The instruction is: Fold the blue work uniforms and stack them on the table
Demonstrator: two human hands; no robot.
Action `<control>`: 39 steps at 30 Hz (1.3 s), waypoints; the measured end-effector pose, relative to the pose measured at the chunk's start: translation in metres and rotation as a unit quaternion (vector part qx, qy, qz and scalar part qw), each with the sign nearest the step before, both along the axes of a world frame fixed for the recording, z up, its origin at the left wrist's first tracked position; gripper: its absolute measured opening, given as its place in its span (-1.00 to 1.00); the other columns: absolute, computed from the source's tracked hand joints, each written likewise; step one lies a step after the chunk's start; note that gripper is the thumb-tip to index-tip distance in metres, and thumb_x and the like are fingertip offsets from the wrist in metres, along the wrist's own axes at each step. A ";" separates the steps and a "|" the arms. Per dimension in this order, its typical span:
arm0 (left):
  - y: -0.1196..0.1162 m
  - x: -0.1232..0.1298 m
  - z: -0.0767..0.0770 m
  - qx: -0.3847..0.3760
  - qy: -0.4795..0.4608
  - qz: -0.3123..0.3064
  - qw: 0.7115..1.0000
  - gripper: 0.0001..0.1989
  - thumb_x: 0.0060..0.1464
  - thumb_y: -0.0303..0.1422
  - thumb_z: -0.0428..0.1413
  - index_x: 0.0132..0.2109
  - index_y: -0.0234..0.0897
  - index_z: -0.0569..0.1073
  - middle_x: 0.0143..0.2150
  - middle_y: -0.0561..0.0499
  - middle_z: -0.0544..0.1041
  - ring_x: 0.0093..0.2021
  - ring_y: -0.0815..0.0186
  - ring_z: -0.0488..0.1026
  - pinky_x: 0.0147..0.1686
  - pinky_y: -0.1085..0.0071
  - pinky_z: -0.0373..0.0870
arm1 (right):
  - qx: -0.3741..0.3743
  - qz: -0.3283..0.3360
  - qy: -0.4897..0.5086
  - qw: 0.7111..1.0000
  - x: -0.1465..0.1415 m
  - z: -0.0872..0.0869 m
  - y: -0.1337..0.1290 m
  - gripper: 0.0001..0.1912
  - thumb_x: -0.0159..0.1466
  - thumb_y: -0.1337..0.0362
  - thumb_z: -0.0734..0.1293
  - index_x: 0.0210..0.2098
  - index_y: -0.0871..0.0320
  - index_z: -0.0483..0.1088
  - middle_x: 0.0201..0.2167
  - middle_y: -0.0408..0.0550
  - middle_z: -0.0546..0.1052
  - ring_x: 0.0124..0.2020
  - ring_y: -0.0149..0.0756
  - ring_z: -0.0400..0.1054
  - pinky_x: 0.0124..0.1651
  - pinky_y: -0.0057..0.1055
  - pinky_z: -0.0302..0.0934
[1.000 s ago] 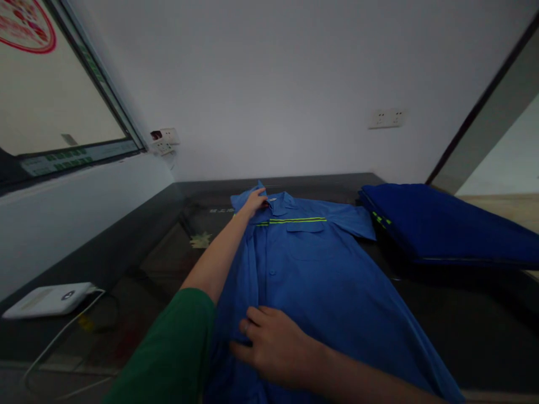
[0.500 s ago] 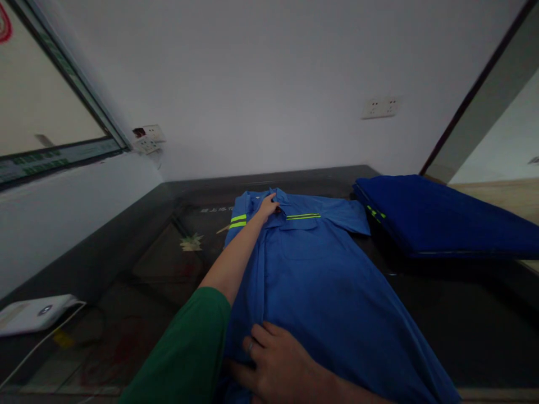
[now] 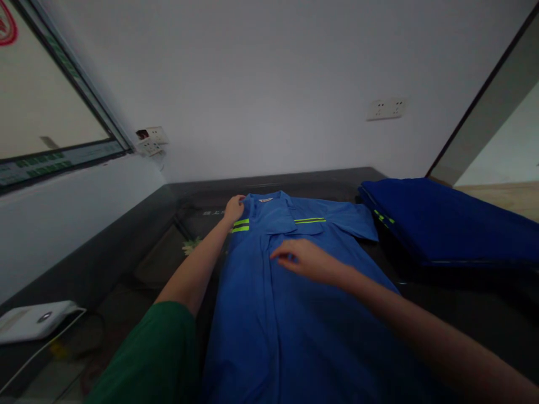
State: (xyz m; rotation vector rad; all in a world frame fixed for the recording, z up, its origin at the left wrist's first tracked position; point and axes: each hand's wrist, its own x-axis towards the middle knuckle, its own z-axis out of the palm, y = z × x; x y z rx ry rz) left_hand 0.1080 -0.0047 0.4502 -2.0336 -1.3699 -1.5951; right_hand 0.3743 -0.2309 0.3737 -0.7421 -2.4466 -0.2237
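Note:
A blue garment (image 3: 332, 297) with yellow-green stripes lies spread on the dark glossy table (image 3: 160, 224), its collar toward the wall. Its front panel is laid open near the collar, where a small white label shows. My left hand (image 3: 234, 208) is at the garment's left shoulder, fingers closed on the cloth edge. Over the middle of the chest, just below the pocket flap, my right hand (image 3: 305, 259) hovers with fingers curled and a gap between thumb and fingers; nothing shows in it.
A folded darker blue garment (image 3: 450, 221) lies at the right of the table. At the left edge sits a white device (image 3: 36, 321) with a cable. Wall sockets (image 3: 386, 109) are on the wall behind, and a window frame (image 3: 63, 157) is at the left.
My left hand has moved from the collar leftward to the shoulder. My right hand has risen from the lower front to the chest. The collar area now lies more open.

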 end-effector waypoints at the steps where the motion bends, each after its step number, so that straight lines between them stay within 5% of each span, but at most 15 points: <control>1: 0.004 -0.008 -0.002 -0.002 0.004 0.009 1.000 -0.59 0.07 -0.58 -0.05 0.05 -0.39 0.46 0.05 -0.22 0.49 0.07 0.13 0.40 0.14 0.22 0.24 | -0.013 -0.040 0.057 0.997 0.001 0.019 0.029 -0.76 0.23 0.43 0.28 -0.15 0.16 0.52 -0.22 -0.07 0.57 -0.21 -0.34 0.42 -0.10 -0.43 0.24; 4: 0.019 -0.019 -0.009 0.000 0.023 0.021 1.000 -0.57 0.07 -0.56 -0.05 0.07 -0.36 0.46 0.09 -0.21 0.48 0.13 0.11 0.37 0.18 0.21 0.20 | -0.067 -0.189 0.241 0.949 0.001 0.061 0.117 -0.77 0.17 0.48 0.31 -0.21 0.20 0.51 -0.28 -0.06 0.57 -0.25 -0.35 0.43 -0.13 -0.48 0.23; 7: 0.037 -0.018 -0.006 0.004 0.049 0.018 0.999 -0.55 0.10 -0.56 -0.08 0.11 -0.32 0.44 0.13 -0.16 0.46 0.16 0.16 0.34 0.21 0.25 0.16 | -0.087 -0.254 0.302 0.915 -0.003 0.080 0.182 -0.74 0.16 0.47 0.29 -0.14 0.28 0.44 -0.33 -0.01 0.56 -0.36 -0.35 0.43 -0.24 -0.45 0.25; 13: 0.073 -0.024 0.006 -0.016 0.079 0.036 0.996 -0.67 0.16 -0.47 -0.07 -0.02 -0.24 0.50 0.02 -0.12 0.51 0.11 0.14 0.35 0.18 0.16 0.14 | -0.095 -0.280 0.323 0.899 -0.016 0.080 0.236 -0.72 0.10 0.31 0.40 -0.20 0.23 0.38 -0.34 -0.06 0.51 -0.39 -0.36 0.39 -0.30 -0.46 0.23; 22: 0.083 -0.036 -0.002 -0.056 0.090 0.104 0.989 -0.80 0.18 -0.27 0.01 -0.11 -0.20 0.46 0.00 -0.16 0.44 0.07 0.00 0.27 0.04 0.07 0.20 | -0.077 -0.160 0.223 0.958 -0.004 0.073 0.223 -0.85 0.00 0.53 0.40 -0.47 0.18 0.47 -0.33 -0.12 0.55 -0.16 -0.31 0.39 -0.02 -0.44 0.17; 32: 0.067 -0.016 0.002 -0.034 0.139 0.144 0.979 -0.80 0.18 -0.25 0.05 -0.11 -0.20 0.45 -0.01 -0.22 0.39 0.10 -0.09 0.22 0.04 -0.01 0.16 | -0.069 -0.214 0.211 0.951 0.024 0.044 0.194 -0.75 0.12 0.48 0.37 -0.20 0.17 0.53 -0.12 0.00 0.56 -0.03 -0.20 0.40 0.07 -0.30 0.20; 39: 0.033 0.002 0.001 0.005 0.113 0.131 0.985 -0.75 0.14 -0.41 0.03 -0.03 -0.22 0.45 0.08 -0.22 0.35 0.16 -0.07 0.19 0.11 -0.01 0.12 | -0.101 -0.118 0.278 0.948 0.026 0.029 0.170 -0.67 0.21 0.24 0.36 -0.04 0.20 0.44 -0.08 0.04 0.51 -0.06 -0.22 0.37 0.02 -0.27 0.23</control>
